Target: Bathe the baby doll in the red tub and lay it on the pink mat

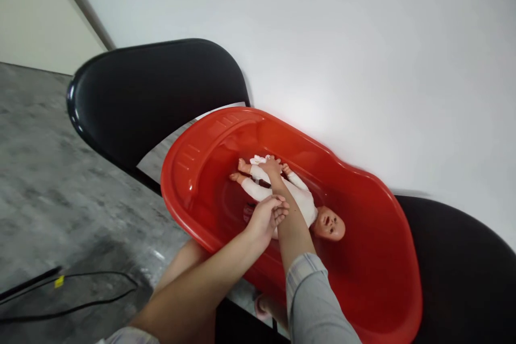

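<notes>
A baby doll (302,197) in white clothing lies on its back in a red baby bathtub (373,209), its head towards the right and its bare feet towards the left. My right hand (271,165) reaches over the doll's body to the far side of its legs, its fingers around a crumpled white cloth (258,159). Part of that cloth is hidden under the hand. Nearer to me, my left hand (266,216) hovers above the doll, close beside my right forearm. Its fingers are curled in, and nothing shows in them. A dark reddish patterned item (248,212) is partly visible beside the left wrist.
Black chairs stand at both ends of the tub, one at the left (161,94) and another at the right (463,258). A white wall (363,54) rises directly behind the tub. Black cables (80,309) lie on the grey floor (36,172) at lower left.
</notes>
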Demonstrator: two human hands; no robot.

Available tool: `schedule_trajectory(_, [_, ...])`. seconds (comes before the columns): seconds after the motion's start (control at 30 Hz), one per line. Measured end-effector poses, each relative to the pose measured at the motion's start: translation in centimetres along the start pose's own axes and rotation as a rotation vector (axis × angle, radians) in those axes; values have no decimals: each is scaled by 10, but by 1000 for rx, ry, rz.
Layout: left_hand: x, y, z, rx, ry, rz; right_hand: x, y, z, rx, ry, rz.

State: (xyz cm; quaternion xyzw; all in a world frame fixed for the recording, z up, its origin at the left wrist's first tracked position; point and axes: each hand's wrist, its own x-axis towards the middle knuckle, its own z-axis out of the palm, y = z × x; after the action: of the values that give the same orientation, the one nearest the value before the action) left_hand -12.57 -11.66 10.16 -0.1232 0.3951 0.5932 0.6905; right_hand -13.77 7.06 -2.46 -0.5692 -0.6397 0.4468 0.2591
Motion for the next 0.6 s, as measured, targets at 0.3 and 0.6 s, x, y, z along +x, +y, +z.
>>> schedule_trajectory(0.3, [9, 0, 5, -1, 32, -40, 6, -4, -13, -317, 40, -175])
schedule_trajectory(0.6, [2, 3, 13, 116, -100, 348, -112, 4, -123, -460, -263, -433])
